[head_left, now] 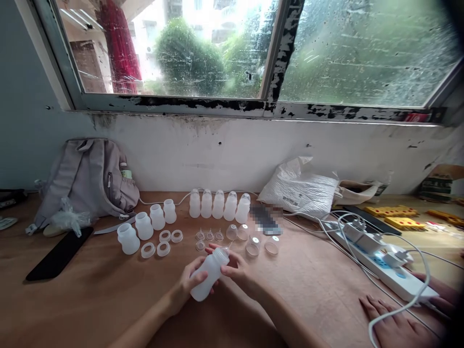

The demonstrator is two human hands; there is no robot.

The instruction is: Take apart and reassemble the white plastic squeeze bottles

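**Two Bare Hands Steady a Frosted Bottle Over a Crowded Wooden Table**

A pale, translucent bottle (206, 281) leans between a person's two hands above the tabletop (311, 285), its neck tipped up toward the right. The left hand (187, 280) is curled around the bottle's body, thumb across the near side. The right hand (239, 270) is partly closed about the neck, thumb against it; whether its fingers also pinch a small clear piece cannot be told.

The bottle is smooth and milky, with rounded shoulders. Four open frosted bottles (144, 226) stand in a slanting line beyond the left hand, and four pale rings (163, 249) lie nearer to it. Just past the fingers sit clear, thin-tipped teats (200, 235); beyond the right hand are transparent domed caps (253, 247). Farther ahead, five capped bottles (218, 205) stand in a row.

Well to the left of the hands, a soft grey backpack (90, 176) slumps behind a flat black object (60, 254). Ahead and right, a crinkled silvery bag (300, 188) rests against the wall. Far to the right, a white power strip (384, 263) trails looping cables, which cross in front of another person's hand (393, 321).
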